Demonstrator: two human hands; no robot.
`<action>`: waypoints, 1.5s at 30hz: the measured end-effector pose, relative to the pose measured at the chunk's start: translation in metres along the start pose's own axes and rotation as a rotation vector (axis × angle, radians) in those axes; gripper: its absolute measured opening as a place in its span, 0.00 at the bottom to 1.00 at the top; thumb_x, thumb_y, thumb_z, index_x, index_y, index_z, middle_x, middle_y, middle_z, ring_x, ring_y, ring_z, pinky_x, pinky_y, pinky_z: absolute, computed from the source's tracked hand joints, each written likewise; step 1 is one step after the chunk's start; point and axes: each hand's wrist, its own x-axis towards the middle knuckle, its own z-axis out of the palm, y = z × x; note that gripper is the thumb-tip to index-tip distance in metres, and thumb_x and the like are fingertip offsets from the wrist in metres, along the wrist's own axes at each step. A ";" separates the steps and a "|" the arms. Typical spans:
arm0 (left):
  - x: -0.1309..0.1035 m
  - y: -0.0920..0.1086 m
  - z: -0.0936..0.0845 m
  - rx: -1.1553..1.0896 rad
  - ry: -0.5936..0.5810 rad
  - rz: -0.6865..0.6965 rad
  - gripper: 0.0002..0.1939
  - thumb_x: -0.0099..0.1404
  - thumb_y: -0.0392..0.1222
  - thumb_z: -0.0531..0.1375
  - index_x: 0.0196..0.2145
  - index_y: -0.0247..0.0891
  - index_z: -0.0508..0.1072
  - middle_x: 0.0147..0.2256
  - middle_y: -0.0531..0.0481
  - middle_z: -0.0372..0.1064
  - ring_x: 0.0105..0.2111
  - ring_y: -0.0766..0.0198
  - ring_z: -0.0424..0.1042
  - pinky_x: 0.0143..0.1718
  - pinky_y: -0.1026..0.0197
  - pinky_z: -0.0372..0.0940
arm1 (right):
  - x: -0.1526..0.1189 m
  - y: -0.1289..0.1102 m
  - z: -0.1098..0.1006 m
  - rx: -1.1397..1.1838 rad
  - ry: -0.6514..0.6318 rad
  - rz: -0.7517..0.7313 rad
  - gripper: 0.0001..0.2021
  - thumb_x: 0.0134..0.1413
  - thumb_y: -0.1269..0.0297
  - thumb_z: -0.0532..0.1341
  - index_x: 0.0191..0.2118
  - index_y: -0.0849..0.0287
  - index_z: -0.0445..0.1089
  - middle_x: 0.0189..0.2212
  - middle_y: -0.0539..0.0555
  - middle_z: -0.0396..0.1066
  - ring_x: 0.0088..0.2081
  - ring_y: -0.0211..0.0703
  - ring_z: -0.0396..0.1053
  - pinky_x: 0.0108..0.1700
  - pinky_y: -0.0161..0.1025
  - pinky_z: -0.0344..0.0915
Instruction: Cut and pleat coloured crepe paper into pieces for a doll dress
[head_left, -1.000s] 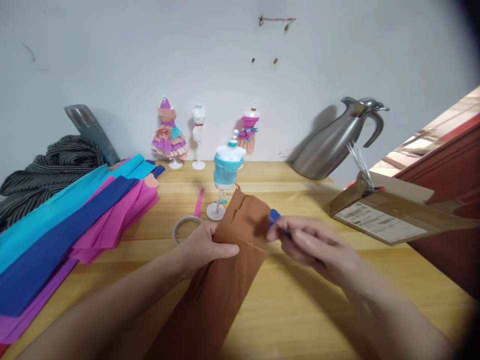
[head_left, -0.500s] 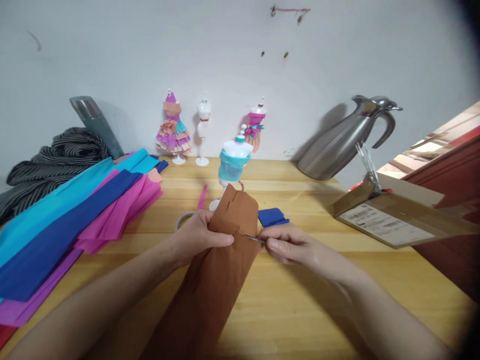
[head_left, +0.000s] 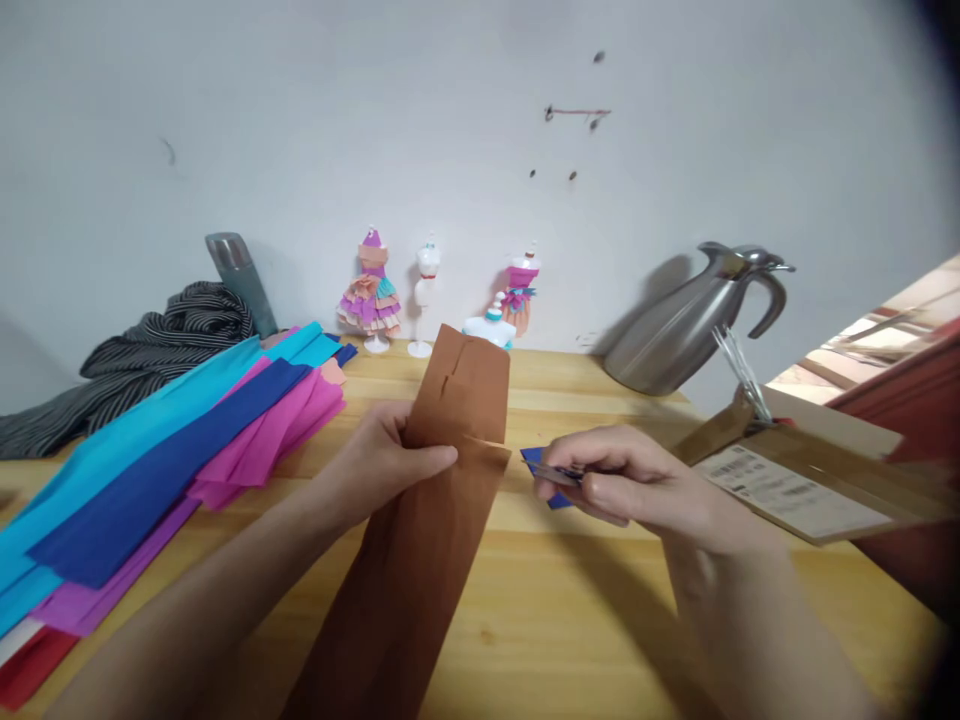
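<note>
You have soft light: the steel jug shadows the wall to its left, your right hand shades the table before it, and far right of it your view blurs to black.

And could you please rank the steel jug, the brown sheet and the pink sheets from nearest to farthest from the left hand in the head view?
1. Brown sheet: held in the left hand.
2. Pink sheets: just to that hand's left.
3. Steel jug: well away, at the back right.

Two hands, four mannequins, one jug, one flask, one box.
</note>
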 end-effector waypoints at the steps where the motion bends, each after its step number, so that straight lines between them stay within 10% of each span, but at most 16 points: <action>1: -0.001 0.003 -0.004 0.012 -0.013 0.000 0.11 0.49 0.38 0.68 0.33 0.34 0.79 0.34 0.48 0.78 0.35 0.57 0.75 0.34 0.62 0.66 | 0.003 0.002 -0.001 -0.005 0.032 -0.006 0.20 0.54 0.47 0.60 0.37 0.64 0.73 0.20 0.49 0.59 0.20 0.31 0.50 0.20 0.33 0.46; 5: -0.008 0.022 -0.022 0.002 0.040 0.079 0.15 0.48 0.38 0.70 0.36 0.36 0.79 0.38 0.47 0.78 0.40 0.55 0.75 0.39 0.60 0.68 | 0.019 0.024 -0.006 -0.054 0.174 -0.151 0.17 0.50 0.49 0.64 0.34 0.60 0.69 0.20 0.46 0.57 0.21 0.32 0.52 0.22 0.32 0.51; 9: -0.018 0.044 -0.035 -0.012 0.208 0.146 0.14 0.47 0.38 0.71 0.34 0.37 0.79 0.35 0.48 0.78 0.38 0.55 0.76 0.37 0.60 0.70 | 0.048 0.069 0.019 -0.469 0.049 -0.146 0.14 0.62 0.58 0.55 0.32 0.61 0.71 0.30 0.54 0.71 0.33 0.41 0.68 0.38 0.38 0.64; 12: -0.021 0.051 -0.041 0.002 0.239 0.136 0.14 0.47 0.38 0.71 0.34 0.37 0.78 0.33 0.47 0.78 0.36 0.54 0.76 0.37 0.58 0.70 | 0.070 0.102 0.044 -0.746 -0.025 -0.167 0.14 0.63 0.67 0.51 0.45 0.59 0.72 0.53 0.59 0.69 0.51 0.47 0.68 0.52 0.43 0.64; 17: -0.020 0.049 -0.040 0.047 0.189 0.106 0.14 0.47 0.39 0.71 0.34 0.36 0.79 0.33 0.47 0.77 0.38 0.51 0.75 0.38 0.56 0.70 | 0.083 0.119 0.053 -0.987 0.057 -0.032 0.20 0.63 0.73 0.49 0.57 0.58 0.66 0.61 0.58 0.62 0.59 0.47 0.62 0.57 0.43 0.61; 28: -0.021 0.036 -0.036 0.090 -0.076 0.056 0.08 0.50 0.39 0.69 0.31 0.37 0.80 0.32 0.49 0.78 0.37 0.54 0.75 0.36 0.59 0.69 | 0.074 0.108 0.051 -0.874 0.230 0.230 0.20 0.62 0.67 0.51 0.58 0.56 0.65 0.56 0.59 0.68 0.55 0.54 0.66 0.53 0.47 0.65; 39: 0.019 -0.016 -0.025 -0.037 -0.184 -0.189 0.19 0.44 0.34 0.68 0.37 0.32 0.79 0.37 0.43 0.78 0.37 0.55 0.75 0.39 0.59 0.67 | 0.061 0.114 0.045 -0.647 0.284 0.047 0.14 0.59 0.69 0.51 0.44 0.60 0.73 0.48 0.60 0.73 0.48 0.52 0.69 0.48 0.46 0.66; 45: 0.026 -0.035 -0.026 -0.038 -0.308 -0.199 0.21 0.46 0.35 0.68 0.41 0.32 0.78 0.40 0.42 0.77 0.41 0.51 0.75 0.43 0.56 0.67 | 0.049 0.081 0.041 -0.430 -0.098 0.222 0.11 0.57 0.67 0.54 0.32 0.63 0.73 0.24 0.52 0.71 0.27 0.39 0.65 0.30 0.34 0.63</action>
